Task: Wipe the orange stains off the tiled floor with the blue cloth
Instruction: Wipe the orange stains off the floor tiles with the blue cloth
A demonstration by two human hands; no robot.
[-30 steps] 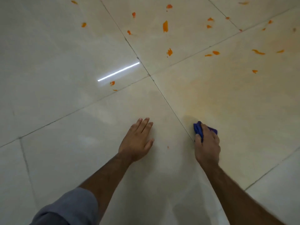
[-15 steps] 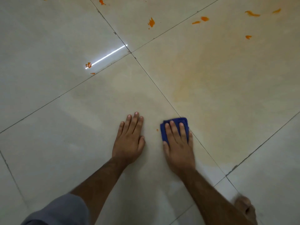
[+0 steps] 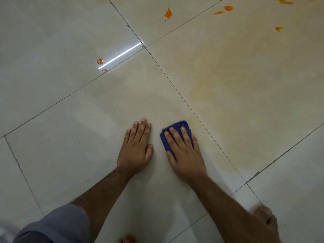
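Note:
My right hand (image 3: 185, 151) lies flat on the folded blue cloth (image 3: 177, 126) and presses it to the pale tiled floor (image 3: 70, 137). Just left of it my left hand (image 3: 136, 146) rests palm down on the same tile, fingers together, holding nothing. Orange stains show farther off: one (image 3: 100, 61) beside a bright light streak, one (image 3: 168, 14) on the far tile, and several at the top right (image 3: 228, 8). A faint orange smear (image 3: 219, 81) tints the tile to the right of the cloth.
Dark grout lines cross the floor and meet at a corner (image 3: 145, 47). A bare foot (image 3: 266, 218) stands at the lower right, and toes (image 3: 127, 240) show at the bottom edge. A grey sleeve (image 3: 57, 223) covers my left upper arm.
My right hand moved the cloth left across the grout line onto the tile under my left hand, and the small orange speck between the hands is gone. The view tilted down.

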